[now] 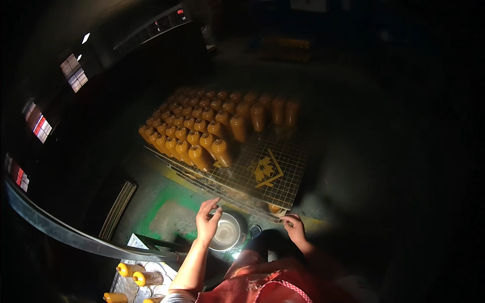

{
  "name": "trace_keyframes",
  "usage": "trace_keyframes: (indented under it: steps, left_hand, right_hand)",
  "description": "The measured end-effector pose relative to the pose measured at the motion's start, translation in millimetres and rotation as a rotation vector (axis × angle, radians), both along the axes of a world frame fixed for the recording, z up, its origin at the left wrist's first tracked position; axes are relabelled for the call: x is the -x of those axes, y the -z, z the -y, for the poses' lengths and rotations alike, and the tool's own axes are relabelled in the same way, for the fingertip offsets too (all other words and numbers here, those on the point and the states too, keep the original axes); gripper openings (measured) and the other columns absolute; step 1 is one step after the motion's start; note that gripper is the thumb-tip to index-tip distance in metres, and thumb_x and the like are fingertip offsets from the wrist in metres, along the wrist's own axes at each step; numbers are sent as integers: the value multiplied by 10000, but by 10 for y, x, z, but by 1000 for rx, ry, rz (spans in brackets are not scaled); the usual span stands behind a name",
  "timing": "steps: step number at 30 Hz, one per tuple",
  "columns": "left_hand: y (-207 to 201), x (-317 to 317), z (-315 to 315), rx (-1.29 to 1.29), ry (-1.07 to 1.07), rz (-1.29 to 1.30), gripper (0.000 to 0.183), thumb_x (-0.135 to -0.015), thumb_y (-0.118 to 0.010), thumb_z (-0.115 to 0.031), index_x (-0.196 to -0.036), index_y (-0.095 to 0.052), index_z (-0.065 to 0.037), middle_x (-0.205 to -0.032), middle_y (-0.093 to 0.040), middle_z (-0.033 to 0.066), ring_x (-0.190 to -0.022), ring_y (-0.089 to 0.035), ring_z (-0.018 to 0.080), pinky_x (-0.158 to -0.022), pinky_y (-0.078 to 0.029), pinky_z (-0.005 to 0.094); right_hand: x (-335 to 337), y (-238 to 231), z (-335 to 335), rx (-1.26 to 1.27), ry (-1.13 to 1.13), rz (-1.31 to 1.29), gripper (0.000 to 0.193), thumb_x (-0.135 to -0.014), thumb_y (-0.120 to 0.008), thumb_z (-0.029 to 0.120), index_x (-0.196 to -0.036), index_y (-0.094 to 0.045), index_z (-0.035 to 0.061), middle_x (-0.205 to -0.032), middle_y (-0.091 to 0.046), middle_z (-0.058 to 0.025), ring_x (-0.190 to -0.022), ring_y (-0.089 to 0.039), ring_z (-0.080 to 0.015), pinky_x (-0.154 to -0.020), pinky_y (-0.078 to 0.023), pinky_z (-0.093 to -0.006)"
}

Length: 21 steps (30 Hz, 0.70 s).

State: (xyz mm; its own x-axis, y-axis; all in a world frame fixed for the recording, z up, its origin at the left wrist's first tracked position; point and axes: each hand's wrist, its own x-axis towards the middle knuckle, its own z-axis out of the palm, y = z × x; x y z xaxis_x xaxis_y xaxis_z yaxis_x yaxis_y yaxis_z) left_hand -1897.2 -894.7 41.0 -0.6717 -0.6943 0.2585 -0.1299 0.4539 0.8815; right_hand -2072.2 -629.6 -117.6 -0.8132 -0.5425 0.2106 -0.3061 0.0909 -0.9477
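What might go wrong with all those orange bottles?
One: the orange bottles stand crowded together, so if one gets knocked, it might tip its neighbours.

Two: the right hand is close to the near corner of the grid-patterned board, so a bump there might make them wobble.

Three: the round metal pan sits near the dark shoe, so it could get kicked.

The dim space looks like a factory or workshop, with rows of matching amber bottles [199,126] on a gridded sheet [242,171] above a worn, green-painted floor [164,204].
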Motion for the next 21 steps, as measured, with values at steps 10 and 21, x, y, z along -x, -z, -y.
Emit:
trace_keyframes:
  steps: [10,21]
  left_hand:
    - [624,4528,1893,493,177,142,632,-813,-742,-210,-1411,-538,-195,-1574,-306,194,-1380,-323,438,-1129,-343,471]
    - [970,5286,2207,505,211,96,603,-669,-817,-65,-1218,-667,-264,-1411,-425,179,-1282,-409,440,-1047,-405,491]
  right_hand:
    - [1322,416,-279,-247,372,-36,248,-863,-643,30,-1097,-713,72,-1048,-655,-121,-991,-604,-281,-908,-468,-382]
    - [3724,-434,1995,-405,347,-314,600,-824,-747,161,-1392,-560,207,-1463,-407,-202,-1331,-429,-396,-1098,-380,-472]
